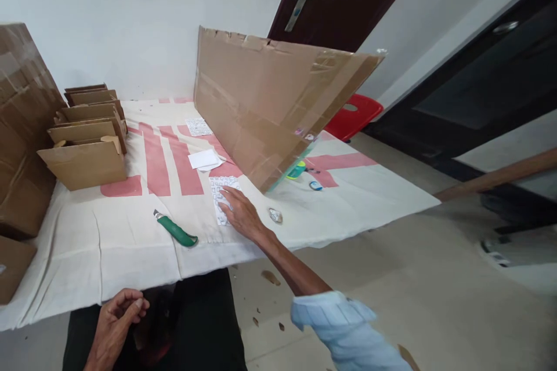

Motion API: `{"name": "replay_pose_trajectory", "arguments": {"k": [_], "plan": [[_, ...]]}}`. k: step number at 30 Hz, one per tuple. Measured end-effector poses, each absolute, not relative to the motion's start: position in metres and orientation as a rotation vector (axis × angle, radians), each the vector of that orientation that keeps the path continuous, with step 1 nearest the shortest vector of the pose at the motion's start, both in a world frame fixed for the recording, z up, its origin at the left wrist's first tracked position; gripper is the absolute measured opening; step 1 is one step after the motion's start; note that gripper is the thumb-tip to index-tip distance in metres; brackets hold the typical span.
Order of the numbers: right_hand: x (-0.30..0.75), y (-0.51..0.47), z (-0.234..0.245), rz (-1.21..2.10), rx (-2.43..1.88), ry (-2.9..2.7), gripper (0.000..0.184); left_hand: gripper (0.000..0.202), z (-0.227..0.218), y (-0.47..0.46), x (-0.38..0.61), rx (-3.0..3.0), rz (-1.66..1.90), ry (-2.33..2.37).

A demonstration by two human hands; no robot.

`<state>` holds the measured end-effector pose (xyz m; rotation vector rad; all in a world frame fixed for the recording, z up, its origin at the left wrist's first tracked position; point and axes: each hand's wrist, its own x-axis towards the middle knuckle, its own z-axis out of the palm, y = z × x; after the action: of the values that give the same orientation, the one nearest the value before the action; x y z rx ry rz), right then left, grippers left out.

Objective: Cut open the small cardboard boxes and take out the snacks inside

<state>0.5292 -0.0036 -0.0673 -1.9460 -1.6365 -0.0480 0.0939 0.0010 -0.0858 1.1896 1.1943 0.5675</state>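
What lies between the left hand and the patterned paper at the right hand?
In the head view, a green cutter knife lies on the printed cloth, roughly between the left hand and the patterned paper at the right hand.

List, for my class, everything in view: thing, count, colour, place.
Tablecloth: one, white and red, centre
Printed sheets: two, white, front and rear centre
Plain papers: count unclear, white, between sheets
Utility knife: one, green, front edge
Cardboard panel: one, brown, slanting across centre
Small cardboard pieces: several, brown, left row
Cartons: apparently two, brown, far left
Crumpled item: one, silvery, right of front sheet
Round item: one, blue and white, by panel
Unclear item: one, green and yellow, by panel
Chair: one, red, behind panel
Doors: two, dark, background
Wooden bar: one, brown, right
Floor scraps: several, brown, lower centre
Trousers: one pair, dark, lower left
Sleeve: one, light blue, lower right
Left grip: one, bare, near trousers
Right grip: one, bare, on front sheet
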Motion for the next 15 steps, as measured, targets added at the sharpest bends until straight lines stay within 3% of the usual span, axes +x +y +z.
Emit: {"name": "replay_pose_trajectory", "arguments": {"k": [5,10,15], "plan": [[0.511,0.082,-0.044,0.138,-1.961,-1.898,0.045,0.061,-0.086,-0.005,0.101,1.219,0.571,1.196],[0.533,0.134,-0.039,0.218,-2.128,-1.780,0.037,0.062,-0.088,-0.010,0.098,1.220,0.536,1.183],[0.559,0.129,-0.038,0.134,-2.172,-1.641,0.049,0.059,-0.090,-0.012,0.094,1.213,0.508,1.153]]}}
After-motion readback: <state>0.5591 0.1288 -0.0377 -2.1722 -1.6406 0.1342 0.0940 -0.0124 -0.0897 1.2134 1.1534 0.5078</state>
